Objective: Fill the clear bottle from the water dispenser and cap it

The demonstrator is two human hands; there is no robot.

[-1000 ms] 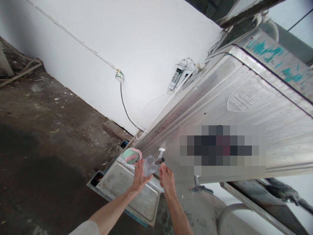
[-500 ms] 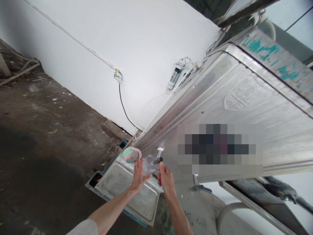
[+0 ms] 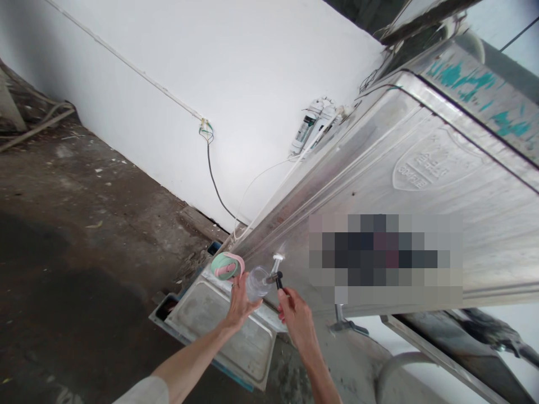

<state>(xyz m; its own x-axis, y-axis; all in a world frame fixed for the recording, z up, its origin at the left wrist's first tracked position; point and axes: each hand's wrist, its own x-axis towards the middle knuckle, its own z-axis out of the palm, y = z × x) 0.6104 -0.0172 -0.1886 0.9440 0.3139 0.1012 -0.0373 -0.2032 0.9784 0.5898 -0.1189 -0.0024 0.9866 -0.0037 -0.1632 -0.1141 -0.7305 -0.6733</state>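
Note:
A clear cup [image 3: 257, 282] is in my left hand [image 3: 241, 301], its mouth under a metal tap [image 3: 275, 266] on the steel tank. My right hand [image 3: 293, 312] has its fingers closed on the tap's black handle [image 3: 280, 282], which points down toward me. Just left of the cup is a green and pink lid [image 3: 226, 266] with a pink loop, close to my left fingertips. Below both hands lies a metal drip tray [image 3: 227, 320].
The large steel tank [image 3: 379, 185] fills the right side. A second tap [image 3: 346, 325] is lower right of my right hand. Water filters [image 3: 309, 129] hang on the white wall [image 3: 147, 45], with a cable [image 3: 213, 182] running down. Dark floor [image 3: 76, 235] lies at left.
My right hand has moved slightly right and down, and the black tap handle has turned to point downward. My left hand keeps the cup under the tap. The view has shifted slightly.

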